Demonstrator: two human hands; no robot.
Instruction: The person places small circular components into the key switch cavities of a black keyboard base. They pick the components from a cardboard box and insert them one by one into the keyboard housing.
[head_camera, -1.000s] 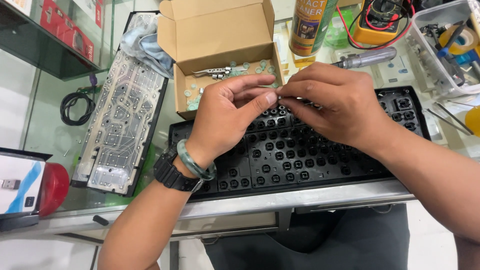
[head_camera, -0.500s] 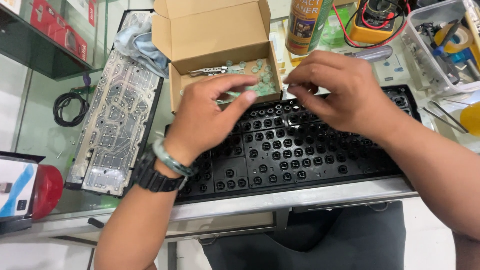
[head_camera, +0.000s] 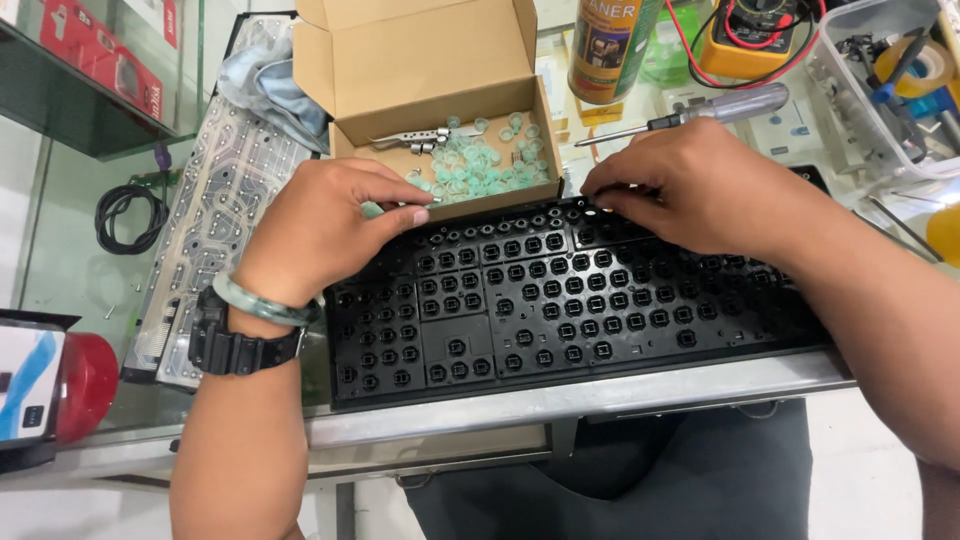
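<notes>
Hands have split apart since half a second ago: they were bunched together over the keyboard's back edge, now each works its own spot. Left hand (head_camera: 325, 225) sits over the upper-left of the keyboard frame (head_camera: 560, 300), thumb and forefinger pinched together on a small pale green rubber dome (head_camera: 372, 210), just in front of the cardboard box (head_camera: 430, 75). Right hand (head_camera: 700, 185) is down on the top row toward the right, fingertips (head_camera: 600, 190) curled onto the sockets; can't tell whether anything is pinched under them. Keyboard frame is black plastic, keycaps off, rows of round sockets with small square holes showing, lying flat across the front edge of the glass table (head_camera: 70, 210), long side toward the person. Box touches its back edge, lid flaps up, and holds a loose heap of the same translucent green domes (head_camera: 480, 165) plus metal tweezers (head_camera: 410, 138). Left of the frame lies a clear membrane sheet (head_camera: 200, 215) with printed traces, a blue-grey cloth (head_camera: 265, 85) on its far end, a coiled black cable (head_camera: 125, 215) beyond it. Behind the right hand: a screwdriver (head_camera: 700, 110) with a clear handle, a spray can (head_camera: 610, 45), a yellow multimeter (head_camera: 750, 35) with red and black leads. Left wrist carries a black watch (head_camera: 235, 345) and a green bangle (head_camera: 260, 303).
</notes>
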